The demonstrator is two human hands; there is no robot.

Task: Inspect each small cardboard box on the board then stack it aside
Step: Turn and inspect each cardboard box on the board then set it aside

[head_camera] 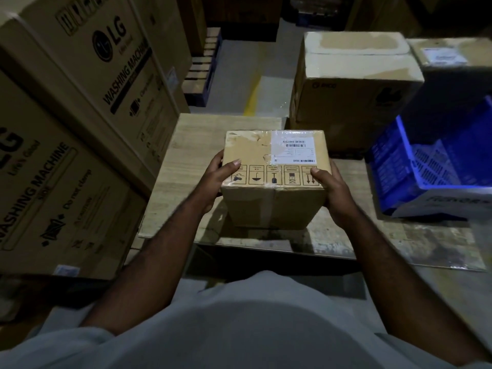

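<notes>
Though the room is dim, a pale wooden board point(186, 145) shows at centre, lying low over a concrete floor point(234, 75) with a yellow line point(253, 94). Stacked washing-machine cartons point(80, 102) stand along the board's left edge. A big taped carton point(354, 83) is behind on the right. A pallet point(202, 70) sits further back. A blue crate point(426, 166) sits tilted at right, propped on a white carton point(439, 206); its inside is in shadow and I cannot tell the contents. The box point(274, 177) is over the board's near middle, label and handling symbols facing up; I cannot tell whether its base touches the board. Left hand point(215, 182) grips its left side and right hand point(332, 190) its right side, each with the thumb on top and the fingers wrapped round the side.
</notes>
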